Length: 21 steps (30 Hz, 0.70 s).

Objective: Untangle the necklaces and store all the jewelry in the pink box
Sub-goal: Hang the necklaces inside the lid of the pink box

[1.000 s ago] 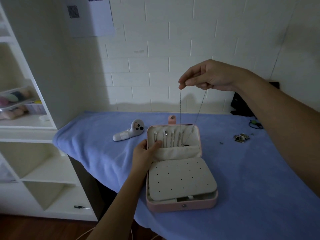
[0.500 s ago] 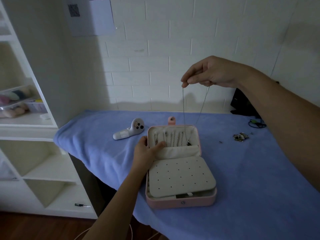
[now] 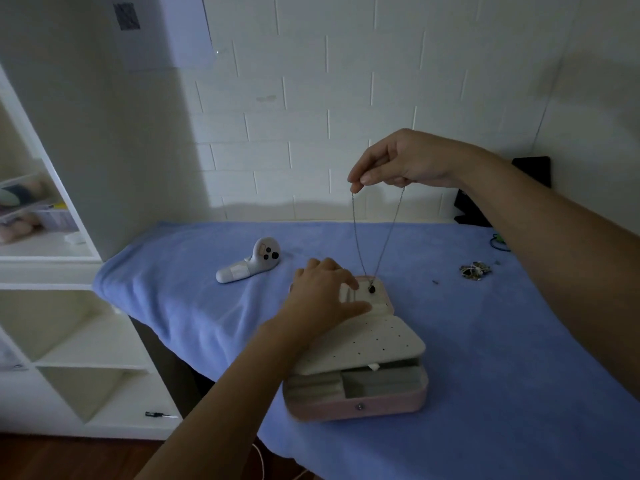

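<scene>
Pink box (image 3: 360, 407) sits on the blue towel (image 3: 485, 358) pretty much mid-view. Its lid (image 3: 382, 301) is up on the 12 o'clock side. A cream panel with little holes (image 3: 367, 344) is tilted up over the base, so you can see the padded compartments underneath.

Right hand (image 3: 405, 161) is up above the box, thumb and forefinger pinching a thin necklace (image 3: 356, 230). The chain hangs down in a long narrow loop, and the dark pendant (image 3: 372, 289) at the bottom dangles right in front of the inside of the lid, near its top edge. Touching it or not, can't tell.

Left hand (image 3: 325, 296) is on the left part of the lid, fingers spread over the top edge and thumb laid out straight across the cream pocket. It's blurry, so I honestly can't say if it's gripping the lid or only resting on it.

Other stuff: a white controller (image 3: 249, 263) lies on the towel at about 10 o'clock from the box. A small heap of tangled jewelry (image 3: 475, 270) is at about 2 o'clock, well apart from it. White shelving (image 3: 69, 341) is off at 9 o'clock, past the table edge.
</scene>
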Each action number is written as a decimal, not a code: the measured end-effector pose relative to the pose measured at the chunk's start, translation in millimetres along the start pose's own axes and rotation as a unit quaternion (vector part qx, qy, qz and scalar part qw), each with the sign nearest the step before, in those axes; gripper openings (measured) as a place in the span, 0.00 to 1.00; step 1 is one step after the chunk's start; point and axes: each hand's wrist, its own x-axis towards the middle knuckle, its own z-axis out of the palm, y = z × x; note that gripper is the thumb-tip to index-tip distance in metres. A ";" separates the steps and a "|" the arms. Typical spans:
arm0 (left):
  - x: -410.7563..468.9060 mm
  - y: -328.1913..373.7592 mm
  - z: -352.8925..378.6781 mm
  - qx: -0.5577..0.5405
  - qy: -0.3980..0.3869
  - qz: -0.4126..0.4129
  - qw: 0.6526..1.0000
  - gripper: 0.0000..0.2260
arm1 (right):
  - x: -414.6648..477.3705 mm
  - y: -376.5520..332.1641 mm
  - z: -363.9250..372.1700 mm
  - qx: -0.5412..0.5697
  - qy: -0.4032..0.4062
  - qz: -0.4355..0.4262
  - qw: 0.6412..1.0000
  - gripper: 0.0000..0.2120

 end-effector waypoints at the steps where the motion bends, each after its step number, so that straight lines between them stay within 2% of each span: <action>1: 3.1 3.0 2.1 0.016 -0.022 -0.004 1.000 0.19 | 0.0 0.4 0.5 0.002 -0.001 -0.001 1.000 0.07; 4: 4.6 9.7 12.2 0.050 -0.060 -0.013 0.997 0.20 | -1.4 0.2 2.1 0.001 -0.003 -0.003 1.000 0.07; 9: -0.3 8.9 26.6 0.043 -0.034 -0.035 0.998 0.22 | -2.9 -4.9 4.9 0.001 -0.013 -0.010 1.000 0.07; 12: -1.5 8.9 27.4 0.029 -0.028 -0.034 0.999 0.18 | -3.7 -11.0 8.1 0.004 -0.018 -0.018 1.000 0.07; 16: -6.3 8.1 29.2 0.060 0.057 0.003 0.997 0.21 | -7.0 -21.5 10.5 0.018 -0.021 -0.034 0.999 0.07; 19: -8.8 5.7 33.1 0.052 0.210 0.061 0.974 0.21 | -9.8 -29.2 10.2 0.013 -0.027 -0.043 0.999 0.07; 21: -9.9 5.0 34.2 0.038 0.265 0.075 0.961 0.19 | -12.4 -34.1 8.2 0.008 -0.027 -0.046 0.999 0.07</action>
